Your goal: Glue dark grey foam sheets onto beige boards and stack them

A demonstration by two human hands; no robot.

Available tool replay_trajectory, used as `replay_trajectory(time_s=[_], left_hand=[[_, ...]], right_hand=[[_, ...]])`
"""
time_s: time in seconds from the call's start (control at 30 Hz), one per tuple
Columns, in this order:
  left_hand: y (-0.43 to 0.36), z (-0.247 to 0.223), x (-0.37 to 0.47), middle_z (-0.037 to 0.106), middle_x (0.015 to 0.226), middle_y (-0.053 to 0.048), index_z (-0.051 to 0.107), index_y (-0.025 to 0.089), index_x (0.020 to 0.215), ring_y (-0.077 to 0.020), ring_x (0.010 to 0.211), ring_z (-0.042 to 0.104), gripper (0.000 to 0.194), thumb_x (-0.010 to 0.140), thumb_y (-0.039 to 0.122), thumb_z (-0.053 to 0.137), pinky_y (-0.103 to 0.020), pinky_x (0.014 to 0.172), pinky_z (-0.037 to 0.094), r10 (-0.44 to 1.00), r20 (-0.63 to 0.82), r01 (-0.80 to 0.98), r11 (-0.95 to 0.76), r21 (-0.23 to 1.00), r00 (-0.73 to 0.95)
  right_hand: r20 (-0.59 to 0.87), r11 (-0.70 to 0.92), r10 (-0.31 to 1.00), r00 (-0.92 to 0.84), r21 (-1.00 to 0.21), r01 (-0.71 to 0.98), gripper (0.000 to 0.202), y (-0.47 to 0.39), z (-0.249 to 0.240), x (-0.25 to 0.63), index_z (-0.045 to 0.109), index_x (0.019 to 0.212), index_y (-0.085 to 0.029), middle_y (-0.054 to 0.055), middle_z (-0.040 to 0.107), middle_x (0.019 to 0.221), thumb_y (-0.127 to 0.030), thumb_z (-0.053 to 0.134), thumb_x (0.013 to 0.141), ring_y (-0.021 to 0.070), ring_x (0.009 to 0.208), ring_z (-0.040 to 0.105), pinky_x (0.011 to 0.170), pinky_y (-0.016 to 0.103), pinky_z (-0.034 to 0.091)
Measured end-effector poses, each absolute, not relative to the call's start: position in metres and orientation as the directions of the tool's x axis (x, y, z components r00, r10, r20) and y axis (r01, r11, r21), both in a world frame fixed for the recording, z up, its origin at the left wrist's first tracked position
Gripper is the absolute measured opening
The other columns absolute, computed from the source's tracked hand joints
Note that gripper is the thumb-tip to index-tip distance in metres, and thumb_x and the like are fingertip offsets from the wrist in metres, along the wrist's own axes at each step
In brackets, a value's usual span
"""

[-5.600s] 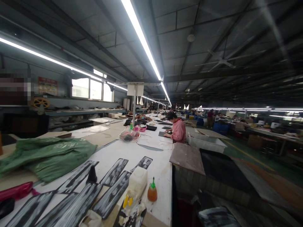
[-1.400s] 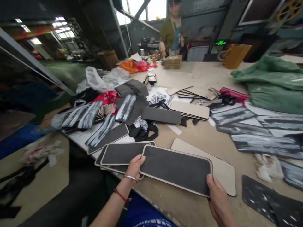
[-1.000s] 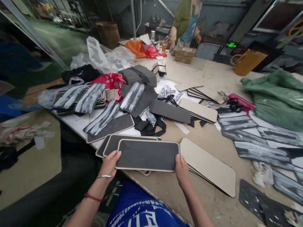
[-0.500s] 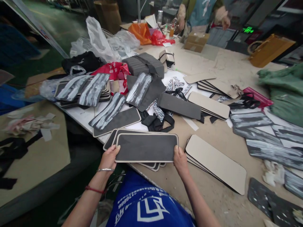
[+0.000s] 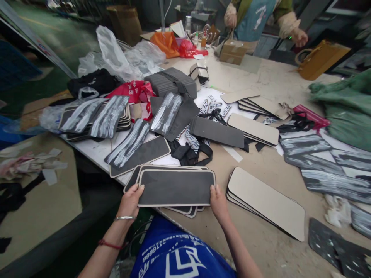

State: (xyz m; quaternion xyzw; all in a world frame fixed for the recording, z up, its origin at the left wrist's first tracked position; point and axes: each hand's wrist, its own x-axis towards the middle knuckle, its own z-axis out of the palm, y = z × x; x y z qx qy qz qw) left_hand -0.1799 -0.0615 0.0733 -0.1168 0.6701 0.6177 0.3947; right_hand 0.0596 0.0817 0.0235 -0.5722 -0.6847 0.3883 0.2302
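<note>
Holding a dark padded panel (image 5: 176, 187) by both short ends, you have it over the stack of like panels (image 5: 162, 170) at the near edge of the surface (image 5: 261, 162).

Your left hand (image 5: 131, 200) pinches the left end, your right hand (image 5: 218, 200) the right; both grips are closed on it. Square its pale border with the panels below and keep it level. The stack overhangs the edge, and the pale boards (image 5: 265, 200) lie just beside on the right.
</note>
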Motion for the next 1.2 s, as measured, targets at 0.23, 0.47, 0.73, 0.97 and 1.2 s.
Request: replay_trajectory(time_s=[0.23,0.47,0.73,0.97,1.2], left_hand=[[-0.056,0.073,-0.181,0.066,0.063,-0.004,0.062,0.011,0.084,-0.016,0.065,0.065,0.015,0.073,0.003,0.054,-0.023,0.06,0.054,0.332,-0.677,-0.649,0.208,0.732,-0.657],[-0.058,0.069,-0.181,0.065,0.062,-0.003,0.062,0.013,0.084,-0.0148,0.062,0.064,0.015,0.076,0.004,0.052,-0.02,0.054,0.052,0.354,-0.677,-0.648,0.216,0.73,-0.645],[-0.063,0.065,-0.183,0.064,0.06,-0.002,0.06,0.013,0.079,-0.0156,0.057,0.062,0.019,0.061,0.017,0.067,-0.022,0.051,0.049,0.4,-0.647,-0.63,0.195,0.752,-0.649],[-0.071,0.058,-0.191,0.062,0.056,-0.001,0.06,0.013,0.072,-0.0174,0.057,0.062,0.035,0.048,0.034,0.075,-0.025,0.054,0.049,0.413,-0.597,-0.593,0.155,0.79,-0.688],[-0.075,0.067,-0.212,0.066,0.063,-0.004,0.062,0.012,0.084,-0.0195,0.063,0.063,0.034,0.055,0.024,0.07,-0.028,0.06,0.05,0.346,-0.608,-0.585,0.182,0.791,-0.715]], right_hand=[[-0.08,0.076,0.975,-0.207,-0.755,0.652,0.038,0.076,0.017,0.061,0.034,0.062,-0.027,0.002,0.045,0.058,-0.057,0.022,0.081,0.0196,0.056,0.045,0.056,0.033,0.035],[-0.089,0.076,0.972,-0.217,-0.756,0.65,0.034,0.075,0.019,0.065,0.034,0.063,-0.026,0.001,0.044,0.058,-0.052,0.024,0.083,0.0186,0.057,0.043,0.057,0.032,0.034],[-0.192,0.013,0.93,-0.314,-0.835,0.55,0.037,0.079,0.028,0.067,0.047,0.073,-0.022,0.006,0.056,0.071,-0.053,0.03,0.079,0.0204,0.072,0.052,0.068,0.033,0.042],[-0.209,0.031,0.918,-0.336,-0.808,0.589,0.04,0.082,0.024,0.061,0.047,0.071,-0.022,0.007,0.057,0.071,-0.058,0.031,0.076,0.0227,0.073,0.054,0.067,0.036,0.043],[-0.15,0.099,0.917,-0.369,-0.811,0.576,0.041,0.08,0.028,0.036,0.051,0.077,-0.021,0.01,0.062,0.08,-0.055,0.028,0.08,0.0224,0.079,0.057,0.071,0.033,0.043]])
